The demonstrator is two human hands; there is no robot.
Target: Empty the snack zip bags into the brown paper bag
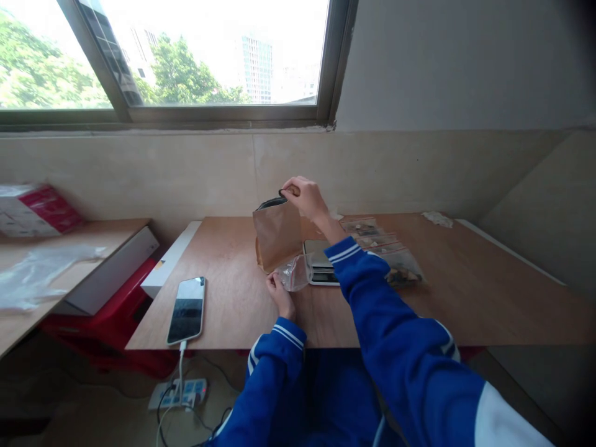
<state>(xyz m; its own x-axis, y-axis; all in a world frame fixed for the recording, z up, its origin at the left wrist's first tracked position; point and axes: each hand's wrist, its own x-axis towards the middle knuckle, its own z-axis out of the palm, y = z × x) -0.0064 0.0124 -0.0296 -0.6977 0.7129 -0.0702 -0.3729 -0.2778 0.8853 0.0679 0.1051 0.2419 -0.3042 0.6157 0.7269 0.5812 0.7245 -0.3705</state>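
Note:
A brown kraft paper pouch (278, 231) stands upright over the table, its mouth open and dark inside. At the pouch's upper right corner, my right hand (303, 194) is closed in a pinch. A small dark bit shows at its fingertips; whether it is a loose piece or the pouch's rim I cannot tell. Low in front of the pouch, my left hand (278, 290) is closed on the edge of a clear plastic zip bag (294, 273). Right of that bag lies a flat silver scale (319, 256), partly covered by my right arm.
Several clear zip bags (403, 267) with small brownish pieces lie right of the scale. A phone (187, 310) on a white cable sits at the table's left front. Below is a power strip (179, 394). A side table (100, 261) holds plastic film and a box (40, 208).

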